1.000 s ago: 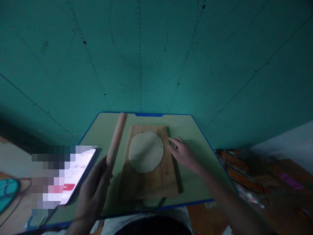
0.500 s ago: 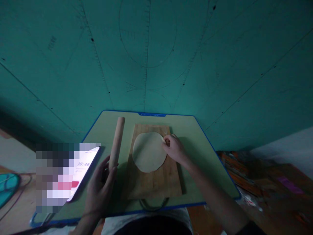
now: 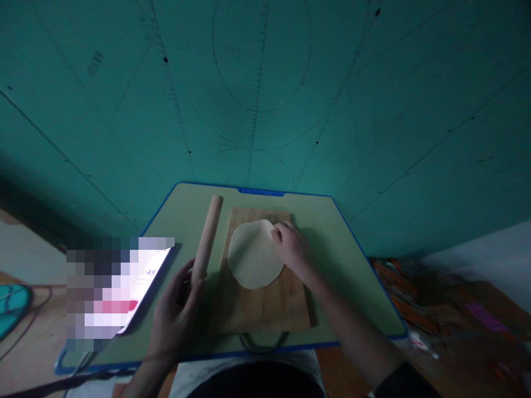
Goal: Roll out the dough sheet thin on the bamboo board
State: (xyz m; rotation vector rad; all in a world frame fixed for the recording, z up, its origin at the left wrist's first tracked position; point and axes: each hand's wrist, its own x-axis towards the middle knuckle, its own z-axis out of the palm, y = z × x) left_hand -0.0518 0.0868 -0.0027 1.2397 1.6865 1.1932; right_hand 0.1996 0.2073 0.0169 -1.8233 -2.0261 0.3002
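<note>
A wooden rolling pin (image 3: pixel 208 235) is gripped near its lower end by my left hand (image 3: pixel 178 304), and it points up and slightly right, left of the cutting board. On the wooden cutting board (image 3: pixel 265 312) lies a flat round sheet of dough (image 3: pixel 254 257). My right hand (image 3: pixel 290 243) pinches the dough's upper right edge between thumb and fingers. That edge is partly hidden behind the fingers.
The board rests on a pale green table (image 3: pixel 332 237) with a blue rim. At the left stands a lit phone (image 3: pixel 145 282), partly blurred out, with a cable below it. A green marked wall (image 3: pixel 265 138) rises behind. Clutter (image 3: pixel 440 309) lies at the lower right.
My left hand and the rolling pin have shifted slightly right, toward the board. My right hand has turned a little over the dough's edge, still pinching it. The whole view has shifted slightly.
</note>
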